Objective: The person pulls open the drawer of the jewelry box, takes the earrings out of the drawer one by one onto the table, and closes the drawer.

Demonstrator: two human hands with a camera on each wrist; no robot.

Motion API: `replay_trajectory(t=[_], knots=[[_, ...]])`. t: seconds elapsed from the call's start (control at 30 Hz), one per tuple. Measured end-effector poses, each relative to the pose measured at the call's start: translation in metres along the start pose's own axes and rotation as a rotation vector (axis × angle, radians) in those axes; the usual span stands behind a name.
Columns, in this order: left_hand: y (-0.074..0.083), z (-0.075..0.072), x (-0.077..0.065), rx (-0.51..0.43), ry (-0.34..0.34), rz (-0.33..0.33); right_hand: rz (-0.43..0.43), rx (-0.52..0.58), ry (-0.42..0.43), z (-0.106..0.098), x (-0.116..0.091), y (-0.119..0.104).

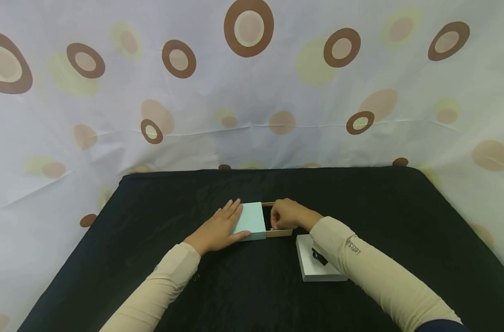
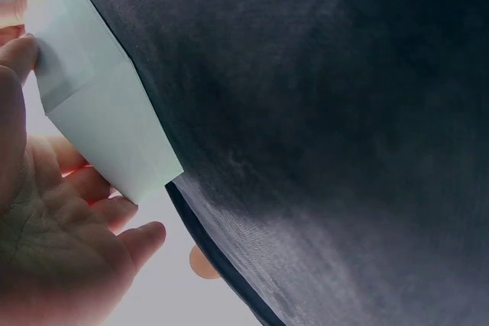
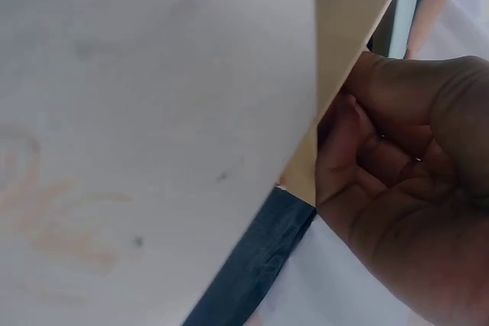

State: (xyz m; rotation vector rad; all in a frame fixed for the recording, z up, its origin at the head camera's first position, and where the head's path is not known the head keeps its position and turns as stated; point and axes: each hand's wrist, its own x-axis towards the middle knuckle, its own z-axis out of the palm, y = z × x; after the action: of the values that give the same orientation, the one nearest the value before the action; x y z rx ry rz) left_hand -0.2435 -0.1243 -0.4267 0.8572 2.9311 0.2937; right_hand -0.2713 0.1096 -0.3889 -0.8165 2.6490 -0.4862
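A flat light blue slide-out box (image 1: 252, 219) lies on the dark cloth, its brown cardboard tray (image 1: 279, 233) drawn partly out to the right. My left hand (image 1: 219, 230) holds the blue sleeve, fingers along its left end and thumb at the front side. In the left wrist view the fingertips (image 2: 114, 210) are at the sleeve's end. My right hand (image 1: 291, 215) reaches into the tray, fingers curled and pinching a small silvery thing (image 1: 271, 229), mostly hidden. In the right wrist view, the hand (image 3: 412, 150) is bent over the tray's edge.
A white box (image 1: 318, 272) sits just in front of the tray, under my right forearm, with a small black item (image 1: 319, 256) on it. Black cloth (image 1: 252, 290) covers the table. Behind hangs a white curtain (image 1: 218, 101) with brown circles.
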Motion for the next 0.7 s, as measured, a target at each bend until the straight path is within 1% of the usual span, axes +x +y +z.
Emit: replay_trajectory(t=[0.17, 0.37, 0.7], knots=[[0.0006, -0.001, -0.0003, -0.003, -0.001, 0.003, -0.022, 0.018, 0.025, 0.0028, 0.0002, 0.0041], [0.0016, -0.0024, -0.0008, -0.008, 0.003, 0.003, -0.025, 0.043, 0.055, 0.0064, -0.0013, 0.0055], [0.0016, -0.0022, -0.0005, -0.017, -0.001, -0.001, -0.034, 0.051, 0.06, 0.0061, -0.0037, 0.0041]])
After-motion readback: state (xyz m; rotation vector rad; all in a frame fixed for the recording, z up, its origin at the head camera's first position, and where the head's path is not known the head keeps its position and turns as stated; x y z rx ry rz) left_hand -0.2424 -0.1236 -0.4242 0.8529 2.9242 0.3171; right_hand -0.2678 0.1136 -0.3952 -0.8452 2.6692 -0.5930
